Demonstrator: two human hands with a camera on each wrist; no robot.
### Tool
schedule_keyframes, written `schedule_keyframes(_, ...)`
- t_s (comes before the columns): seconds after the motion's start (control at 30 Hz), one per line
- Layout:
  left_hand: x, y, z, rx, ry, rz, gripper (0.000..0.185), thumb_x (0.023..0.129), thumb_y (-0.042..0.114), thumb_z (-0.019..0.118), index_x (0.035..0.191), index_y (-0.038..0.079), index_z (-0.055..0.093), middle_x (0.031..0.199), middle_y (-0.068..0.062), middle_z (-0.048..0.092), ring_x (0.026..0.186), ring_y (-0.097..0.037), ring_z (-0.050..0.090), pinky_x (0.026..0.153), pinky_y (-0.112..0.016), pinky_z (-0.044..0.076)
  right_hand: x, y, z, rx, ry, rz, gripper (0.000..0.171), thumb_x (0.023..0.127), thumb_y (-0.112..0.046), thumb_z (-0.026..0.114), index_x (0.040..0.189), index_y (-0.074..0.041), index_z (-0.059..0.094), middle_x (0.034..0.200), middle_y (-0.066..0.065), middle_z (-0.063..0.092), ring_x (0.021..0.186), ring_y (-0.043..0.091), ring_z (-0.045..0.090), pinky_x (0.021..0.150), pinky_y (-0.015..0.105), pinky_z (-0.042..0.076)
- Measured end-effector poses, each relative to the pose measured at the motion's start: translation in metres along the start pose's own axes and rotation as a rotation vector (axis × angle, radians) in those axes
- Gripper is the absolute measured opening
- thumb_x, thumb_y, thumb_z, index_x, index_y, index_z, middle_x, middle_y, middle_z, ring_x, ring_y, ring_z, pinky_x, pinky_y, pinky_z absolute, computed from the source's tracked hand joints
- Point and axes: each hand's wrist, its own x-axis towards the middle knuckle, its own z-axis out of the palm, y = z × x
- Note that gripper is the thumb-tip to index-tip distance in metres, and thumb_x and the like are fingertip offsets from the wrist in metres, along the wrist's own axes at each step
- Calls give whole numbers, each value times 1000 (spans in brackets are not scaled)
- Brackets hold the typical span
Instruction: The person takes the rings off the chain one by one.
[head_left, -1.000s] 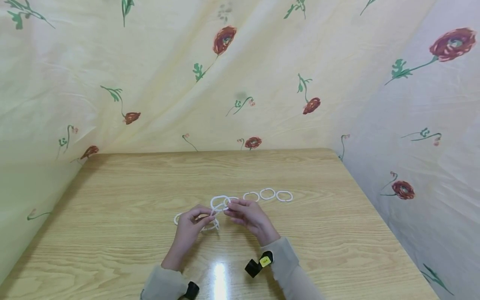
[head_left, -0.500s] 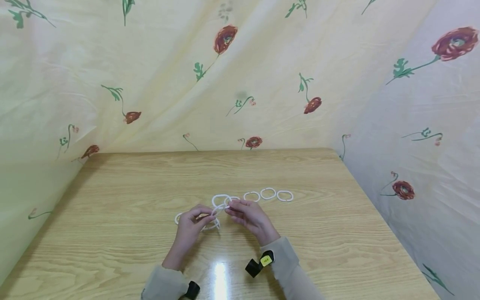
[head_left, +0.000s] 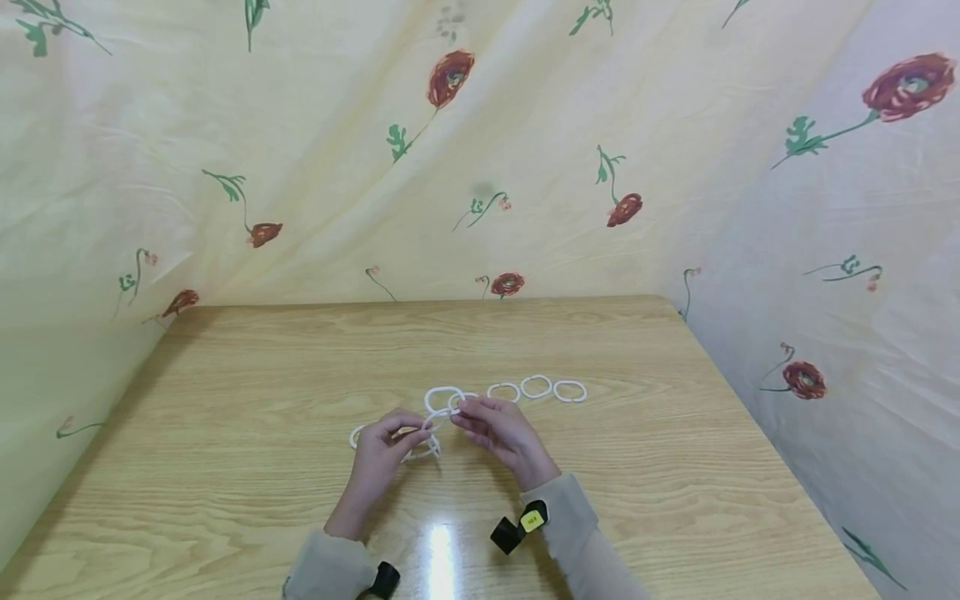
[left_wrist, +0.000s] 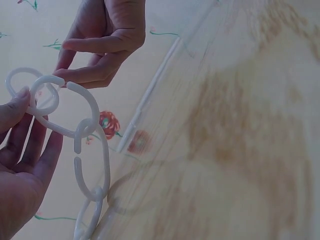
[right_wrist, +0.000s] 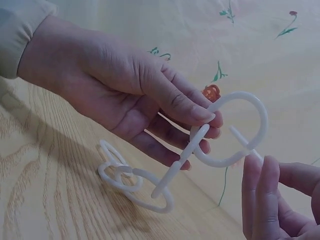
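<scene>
In the head view my left hand [head_left: 381,450] and right hand [head_left: 501,429] face each other above the table. Between them are white plastic chain links [head_left: 444,389], oval with a small gap. The left hand pinches one link between thumb and fingertips. Seen from the right wrist, the right hand [right_wrist: 127,95] holds a link [right_wrist: 265,122] between thumb and fingers, its ring reaching over toward the left fingers [right_wrist: 267,190]. Joined links [left_wrist: 106,160] hang in a chain in the left wrist view. Part of this chain [head_left: 431,454] shows beside the left hand in the head view.
Three loose white links [head_left: 570,382] lie in a row on the wooden table [head_left: 262,375], beyond the right hand. Another link [head_left: 352,437] shows left of the left hand. A flower-patterned cloth [head_left: 337,167] hangs behind and along both sides of the table.
The hands have stayed almost in place. The uppermost link between them has shifted slightly up and to the right; the loose links on the table have not moved.
</scene>
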Motion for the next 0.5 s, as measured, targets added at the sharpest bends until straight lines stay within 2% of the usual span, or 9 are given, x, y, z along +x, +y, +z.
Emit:
schedule_keyframes(0.33,0,0,1,9,-5,22,15,81,-11,67,94,-18,63,95,-29,63,85,-3,66,79,-18,59,1,-3,0,-58,120,-58,6,92,-5,62,93,-9,66,78,-6,72,75,5,69,60,14,55)
schedule_keyframes(0.4,0,1,1,9,-1,17,16,81,-11,67,94,-19,63,94,-28,64,84,-3,66,79,-18,59,2,-4,0,-75,151,-67,6,92,-4,62,96,-6,66,79,-5,71,74,5,69,61,15,56)
schedule_keyframes(0.5,0,1,1,11,10,2,16,81,-10,69,93,-19,63,92,-23,65,84,-3,65,79,-17,58,3,-5,-3,-109,189,-86,15,92,-4,63,105,2,64,79,-4,71,75,6,69,62,17,57)
